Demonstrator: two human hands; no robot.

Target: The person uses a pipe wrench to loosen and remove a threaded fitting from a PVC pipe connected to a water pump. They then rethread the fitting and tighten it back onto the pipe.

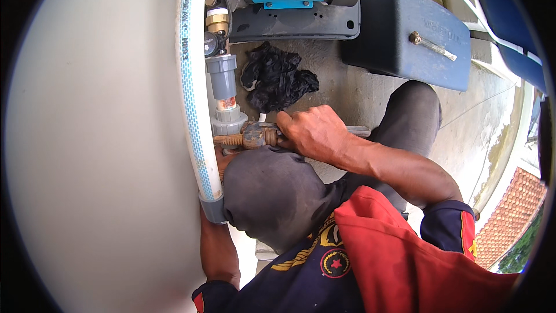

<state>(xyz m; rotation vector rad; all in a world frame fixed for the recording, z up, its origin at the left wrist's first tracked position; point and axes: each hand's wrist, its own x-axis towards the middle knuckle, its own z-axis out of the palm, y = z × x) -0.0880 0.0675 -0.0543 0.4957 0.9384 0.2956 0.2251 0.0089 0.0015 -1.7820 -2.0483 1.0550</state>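
Adjustable wrench (253,135) at a vertical run of plumbing, centre left of the frame. The tool lies almost level, its rust-brown head and threaded bar toward the left, just below a grey plastic union (229,123); the grey end of its handle (359,131) emerges to the right of the fist. Whether the jaws bear on the pipework cannot be told, as the hose and knee cover that part.

Right hand (317,132), centre: fingers curled firmly around the wrench's handle near the head, palm downward. Left hand (222,161), left of centre: mostly hidden between the white hose (191,81) and the dark-trousered knee (272,191); its opening, and whether it has hold of anything, cannot be told.

Handling, by judgement: the wrench looks like rigid metal, probably heavy and weighted toward its head. The worn surface should give a rough, fairly secure grip. Holding farther along the handle, toward the right, would lend more leverage; the present hold, close to the head, favours control. The plastic union appears stiff but more easily cracked or scored than metal, and is best steadied around its broad collar.
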